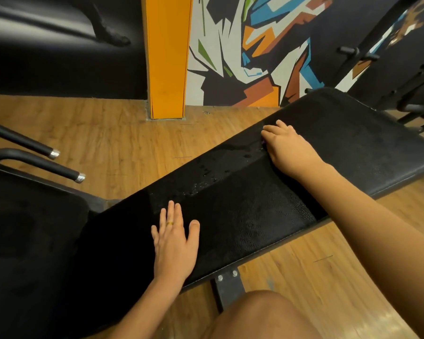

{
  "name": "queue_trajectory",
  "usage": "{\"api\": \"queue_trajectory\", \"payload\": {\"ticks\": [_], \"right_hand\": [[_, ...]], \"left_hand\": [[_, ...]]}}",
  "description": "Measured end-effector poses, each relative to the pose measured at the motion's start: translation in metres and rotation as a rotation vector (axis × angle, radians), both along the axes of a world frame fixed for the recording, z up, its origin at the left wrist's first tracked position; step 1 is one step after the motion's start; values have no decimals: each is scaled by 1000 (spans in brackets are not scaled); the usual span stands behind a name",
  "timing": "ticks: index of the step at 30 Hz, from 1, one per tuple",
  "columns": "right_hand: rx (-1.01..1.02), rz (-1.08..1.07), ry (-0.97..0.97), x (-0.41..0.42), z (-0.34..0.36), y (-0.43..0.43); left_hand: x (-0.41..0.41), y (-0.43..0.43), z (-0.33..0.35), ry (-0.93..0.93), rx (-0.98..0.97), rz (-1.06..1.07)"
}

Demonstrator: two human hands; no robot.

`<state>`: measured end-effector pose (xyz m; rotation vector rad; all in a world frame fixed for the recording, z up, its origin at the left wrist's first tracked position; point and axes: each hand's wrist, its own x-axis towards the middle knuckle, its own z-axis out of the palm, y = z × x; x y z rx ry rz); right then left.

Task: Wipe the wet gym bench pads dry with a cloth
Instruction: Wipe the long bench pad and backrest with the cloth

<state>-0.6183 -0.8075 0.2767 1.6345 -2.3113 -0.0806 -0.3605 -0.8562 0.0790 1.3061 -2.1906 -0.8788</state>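
A long black bench pad (242, 206) runs diagonally from lower left to upper right. Water drops and a wet film (206, 178) lie along its far edge. My left hand (174, 241), a ring on one finger, rests flat on the pad's near-left part with straight fingers. My right hand (288, 148) sits farther up the pad near the far edge, fingers curled down. A small purple bit of cloth (263, 142) peeks out under those fingers; the rest of the cloth is hidden by the hand.
A second black seat pad (22, 228) adjoins at the left, with two black chrome-tipped handles (66, 172) above it. An orange pillar (168, 57) and a painted wall stand behind on a wood floor. A machine frame (414, 99) is at right. My knee (255, 314) is below the bench.
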Motion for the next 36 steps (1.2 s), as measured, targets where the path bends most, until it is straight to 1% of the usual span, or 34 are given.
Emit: {"api": "queue_trajectory", "payload": {"ticks": [5, 11, 14, 23, 26, 30, 34, 36], "right_hand": [[4, -42, -21, 2, 4, -17], [45, -40, -36, 8, -2, 16], [31, -44, -44, 14, -4, 27], [18, -70, 11, -15, -14, -39], [-6, -79, 39, -18, -16, -47], [44, -70, -10, -4, -10, -24], [85, -16, -66, 23, -8, 24], [71, 12, -73, 36, -13, 49]], "left_hand": [[3, 2, 4, 8, 30, -16], [1, 2, 4, -17, 31, -15], [0, 1, 2, -29, 20, -6], [0, 2, 2, -31, 12, 0], [0, 2, 3, -24, 15, 2], [-1, 2, 1, -16, 18, -8], [-1, 1, 0, -3, 13, -6], [-1, 0, -1, -4, 8, -5]]}}
